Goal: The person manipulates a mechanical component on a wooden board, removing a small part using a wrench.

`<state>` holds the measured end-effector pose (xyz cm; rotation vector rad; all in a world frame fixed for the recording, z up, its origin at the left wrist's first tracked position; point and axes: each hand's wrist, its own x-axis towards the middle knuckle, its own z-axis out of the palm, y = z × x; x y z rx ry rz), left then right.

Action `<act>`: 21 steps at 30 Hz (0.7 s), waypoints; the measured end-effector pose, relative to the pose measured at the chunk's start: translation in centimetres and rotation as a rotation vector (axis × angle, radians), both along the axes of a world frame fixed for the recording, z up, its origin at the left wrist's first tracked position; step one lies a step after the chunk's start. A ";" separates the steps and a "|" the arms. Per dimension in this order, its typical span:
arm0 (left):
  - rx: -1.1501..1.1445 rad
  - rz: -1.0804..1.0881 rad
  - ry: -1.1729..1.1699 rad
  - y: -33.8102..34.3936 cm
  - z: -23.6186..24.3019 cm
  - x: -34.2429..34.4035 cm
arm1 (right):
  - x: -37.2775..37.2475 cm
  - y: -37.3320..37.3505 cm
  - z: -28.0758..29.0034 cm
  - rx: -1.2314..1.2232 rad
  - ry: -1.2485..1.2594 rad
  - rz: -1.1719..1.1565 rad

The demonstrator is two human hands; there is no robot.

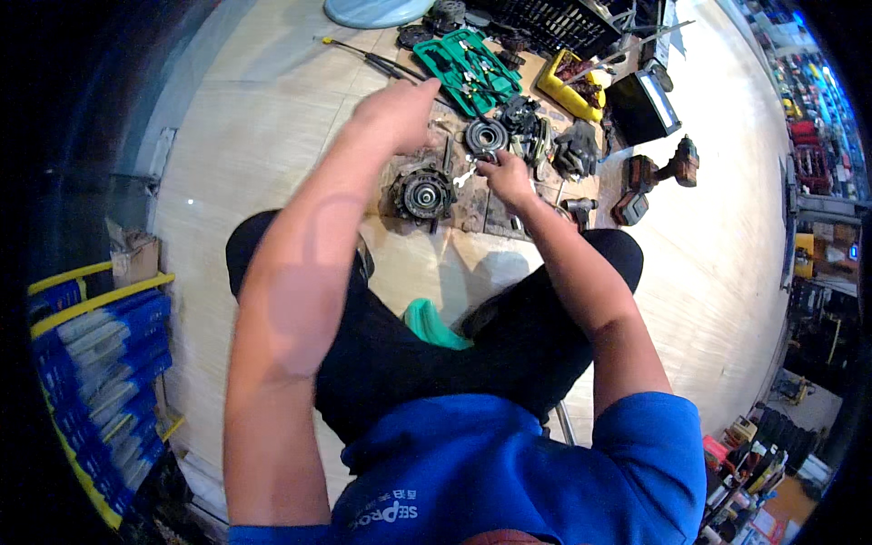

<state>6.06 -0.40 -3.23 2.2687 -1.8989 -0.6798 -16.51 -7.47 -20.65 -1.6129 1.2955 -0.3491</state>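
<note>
My right hand (509, 179) is closed, its fingertips pinching a silvery wrench (461, 179) whose open jaw points left. Just beyond those fingertips sits a round dark pulley part (486, 136). To the left, a round metal alternator-like unit (424, 193) lies on the stained cardboard. Stretched farther forward, my left hand (395, 116) hovers near the open green tool case (466, 73). Its fingers are mostly hidden, so what they do does not show. A thin black cable-like tool (372, 58) runs behind that hand.
A yellow tray of reddish parts (572, 84), a black crate (568, 27), dark gloves (576, 150) and a black box (642, 106) stand around the cardboard. A cordless impact driver (677, 165) is at the right. Blue goods fill a yellow-framed rack (109, 354) at left.
</note>
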 end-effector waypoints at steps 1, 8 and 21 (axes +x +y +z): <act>0.022 0.113 -0.036 -0.1 -3.2 -1.6 | -0.6 0.7 -2.0 0.100 -0.044 -0.063; -0.167 1.410 1.469 9.6 -30.5 -12.8 | 1.0 6.7 -1.6 0.398 -0.423 -0.339; -0.220 0.791 0.299 3.6 -20.9 -10.0 | -3.3 3.3 -2.7 -0.103 -0.156 -0.178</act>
